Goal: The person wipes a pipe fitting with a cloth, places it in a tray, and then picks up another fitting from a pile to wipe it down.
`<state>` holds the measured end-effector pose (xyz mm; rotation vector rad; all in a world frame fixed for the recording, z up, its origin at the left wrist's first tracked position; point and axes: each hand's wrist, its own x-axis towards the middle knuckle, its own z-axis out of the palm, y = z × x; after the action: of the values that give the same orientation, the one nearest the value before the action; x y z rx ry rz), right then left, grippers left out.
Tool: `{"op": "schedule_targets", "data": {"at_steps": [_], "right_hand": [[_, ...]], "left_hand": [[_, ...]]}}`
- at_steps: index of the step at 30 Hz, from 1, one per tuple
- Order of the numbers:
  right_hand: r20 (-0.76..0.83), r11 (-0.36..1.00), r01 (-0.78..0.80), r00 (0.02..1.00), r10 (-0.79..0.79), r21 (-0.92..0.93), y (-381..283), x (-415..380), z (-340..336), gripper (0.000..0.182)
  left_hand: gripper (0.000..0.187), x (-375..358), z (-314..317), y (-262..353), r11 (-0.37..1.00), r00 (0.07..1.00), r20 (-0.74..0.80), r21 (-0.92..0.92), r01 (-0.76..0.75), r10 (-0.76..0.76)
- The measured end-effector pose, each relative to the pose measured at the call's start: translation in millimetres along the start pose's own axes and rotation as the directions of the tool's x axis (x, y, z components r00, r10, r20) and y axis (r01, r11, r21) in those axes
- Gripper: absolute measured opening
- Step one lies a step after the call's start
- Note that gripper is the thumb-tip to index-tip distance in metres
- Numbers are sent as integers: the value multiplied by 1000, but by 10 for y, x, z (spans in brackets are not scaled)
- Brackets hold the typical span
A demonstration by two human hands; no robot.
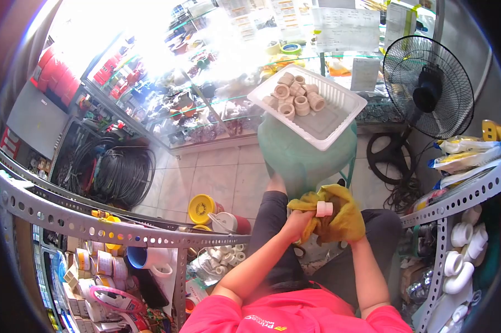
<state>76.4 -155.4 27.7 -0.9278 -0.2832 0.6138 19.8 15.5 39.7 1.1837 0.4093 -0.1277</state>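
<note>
A white plastic pipe fitting (pixel 324 209) is in front of my lap, against a yellow cloth (pixel 344 213). My left hand (pixel 298 223) is closed, its fingertips at the fitting's left end and touching the cloth. The cloth bunches around and behind the fitting. My right hand (pixel 347 240) is mostly covered by the cloth, which drapes over its fingers; only the wrist side shows. Beyond my hands, a white plastic tray (pixel 333 136) rests on a green stool (pixel 300 158). Several beige pipe fittings (pixel 301 104) lie heaped in the tray's far and left part.
A standing fan (pixel 428 89) is at the right. Perforated metal shelf rails (pixel 123 233) flank me on both sides, with goods stacked below. Yellow-lidded containers (pixel 202 209) and coiled black cable (pixel 125 175) are on the left floor. A glass display case (pixel 206 119) stands ahead.
</note>
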Motion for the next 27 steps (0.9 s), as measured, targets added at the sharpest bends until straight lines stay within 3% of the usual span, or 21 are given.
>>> {"op": "schedule_targets", "data": {"at_steps": [3,6,7,9,11,12,13,15,18,19,22,25,27], "right_hand": [[69,987,8,998,3,-158,-43,3,108,38],[128,912,181,981,-143,-368,-292,51,306,38],[120,921,200,978,-169,-333,-367,63,338,38],[72,974,176,983,-167,-145,-388,56,300,38],[-23,967,114,993,-112,230,-191,-20,115,38],[-60,907,89,996,-71,411,-112,-38,51,38],[-79,881,69,996,-35,469,-98,-24,66,37],[-116,815,35,993,40,579,-70,-8,101,35],[-33,739,-31,997,73,673,73,57,-100,31],[-121,798,-26,985,124,603,30,95,-86,26],[-136,940,102,989,-60,326,110,194,-211,24],[-203,929,74,979,1,363,-55,138,-70,24],[-100,981,112,987,-129,-155,-237,122,113,25]], "left_hand": [[31,-17,59,-31,989,997,-55,138,-53,62],[35,-106,116,169,981,1000,12,194,9,-12],[35,-125,83,191,991,996,93,130,-13,1],[37,-177,15,249,1000,977,212,-11,-21,23],[38,-235,8,345,987,966,257,-158,34,8],[42,-103,-118,134,894,933,359,-412,173,-16],[48,27,-240,-70,723,889,456,-601,340,-39],[44,-49,-213,-92,659,890,444,-639,396,-104],[40,-63,-209,-244,556,836,513,-644,525,-195],[39,-71,-222,-310,518,808,546,-636,571,-220],[37,-229,-165,-314,535,805,504,-606,588,-313],[32,-219,-239,-228,684,844,466,-526,505,-265],[29,-186,-251,-163,783,888,418,-481,395,-191]]}}
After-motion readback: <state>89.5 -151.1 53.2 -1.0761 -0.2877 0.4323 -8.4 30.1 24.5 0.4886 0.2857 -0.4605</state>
